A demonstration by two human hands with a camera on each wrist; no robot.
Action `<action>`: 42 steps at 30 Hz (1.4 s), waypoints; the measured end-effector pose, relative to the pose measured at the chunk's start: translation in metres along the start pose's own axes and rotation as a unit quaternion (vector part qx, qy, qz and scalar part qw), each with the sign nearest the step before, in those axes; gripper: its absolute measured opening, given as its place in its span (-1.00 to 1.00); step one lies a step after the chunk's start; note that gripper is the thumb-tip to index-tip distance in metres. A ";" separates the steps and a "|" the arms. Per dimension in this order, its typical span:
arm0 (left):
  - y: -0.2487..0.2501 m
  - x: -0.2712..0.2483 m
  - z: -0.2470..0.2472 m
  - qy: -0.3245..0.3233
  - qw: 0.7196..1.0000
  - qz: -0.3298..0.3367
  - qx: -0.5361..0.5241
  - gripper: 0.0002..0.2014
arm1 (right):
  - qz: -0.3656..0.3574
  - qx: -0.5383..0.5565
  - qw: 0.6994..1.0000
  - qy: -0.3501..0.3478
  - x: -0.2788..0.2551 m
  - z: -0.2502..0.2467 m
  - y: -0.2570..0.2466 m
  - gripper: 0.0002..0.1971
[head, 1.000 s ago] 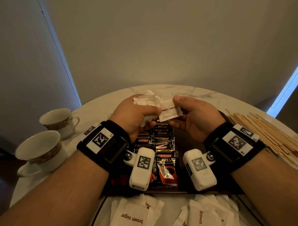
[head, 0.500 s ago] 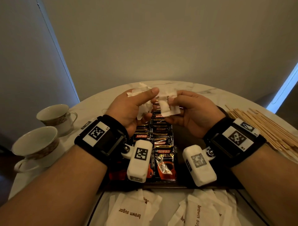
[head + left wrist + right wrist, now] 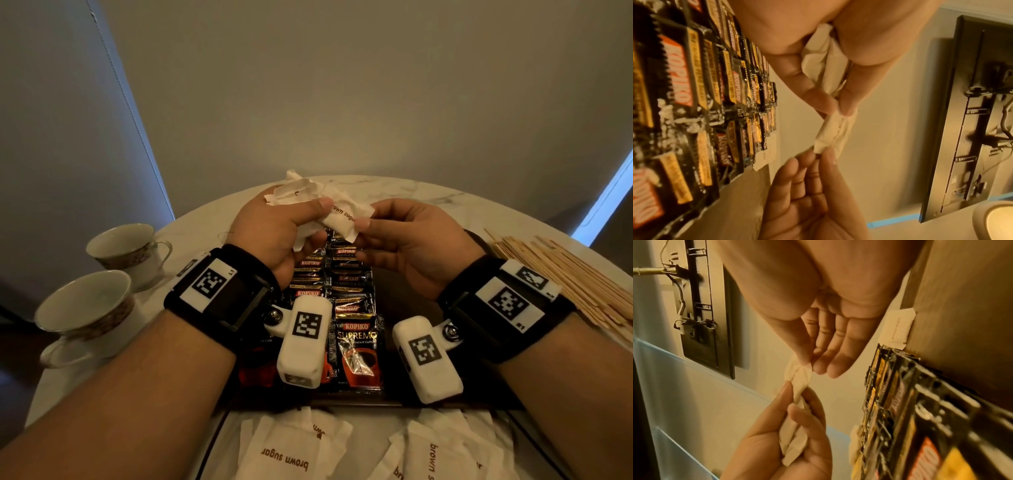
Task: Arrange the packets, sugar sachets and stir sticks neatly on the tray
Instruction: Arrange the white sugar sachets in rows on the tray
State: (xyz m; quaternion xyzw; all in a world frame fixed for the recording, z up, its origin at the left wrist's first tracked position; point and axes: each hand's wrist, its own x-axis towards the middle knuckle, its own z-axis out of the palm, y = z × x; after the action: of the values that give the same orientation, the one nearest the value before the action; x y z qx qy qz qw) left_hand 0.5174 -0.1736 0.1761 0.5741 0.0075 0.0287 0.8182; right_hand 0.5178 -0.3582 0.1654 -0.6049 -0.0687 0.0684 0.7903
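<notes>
The tray [image 3: 404,298] is being kept near the table's [image 3: 394,192] front edge, coffee packets [image 3: 356,342] rowed along it. Above its far end, a bunch of sugar sachets [image 3: 294,193] is being gripped by the left hand [image 3: 274,236]; one sachet [image 3: 342,219], lying crosswise, is being pinched by the right hand [image 3: 407,246]. Stir sticks [image 3: 565,281] are being left at the right edge, cups [image 3: 82,308] at the left.

plain grey wall [image 3: 342,85], round marble table [image 3: 411,192], dim warm light.
</notes>
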 end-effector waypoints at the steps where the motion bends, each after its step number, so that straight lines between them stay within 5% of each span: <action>1: 0.000 0.000 0.000 0.002 1.000 -0.004 -0.008 -0.81 | -0.008 -0.003 1.000 0.013 0.001 0.000 -0.001 -0.90; 6: 0.002 0.001 0.000 0.012 0.999 -0.025 -0.018 -0.78 | -0.011 -0.023 0.995 0.095 0.020 -0.013 -0.018 -0.80; 12: 0.010 0.003 -0.007 0.024 0.999 -0.036 -0.026 -0.83 | 0.119 -0.123 0.963 0.209 0.061 -0.066 -0.011 -0.80; 17: 0.009 0.005 -0.009 0.032 0.999 -0.030 -0.023 -0.80 | 0.202 -0.202 0.938 0.198 0.074 -0.077 0.004 -0.85; 36: 0.011 0.004 -0.008 0.030 0.998 -0.054 -0.026 -0.87 | 0.148 -0.179 0.950 0.209 0.069 -0.061 0.006 -0.88; 42: 0.009 0.001 -0.006 0.005 0.996 -0.086 -0.030 -0.73 | 0.186 -0.175 0.958 0.131 0.060 -0.044 0.000 -0.87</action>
State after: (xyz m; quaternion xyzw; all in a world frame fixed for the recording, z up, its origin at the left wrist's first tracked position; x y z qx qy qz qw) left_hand 0.5175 -0.1650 0.1826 0.5466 0.0599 -0.0382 0.8344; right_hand 0.5851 -0.3882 0.1560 -0.7394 0.1385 0.1216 0.6476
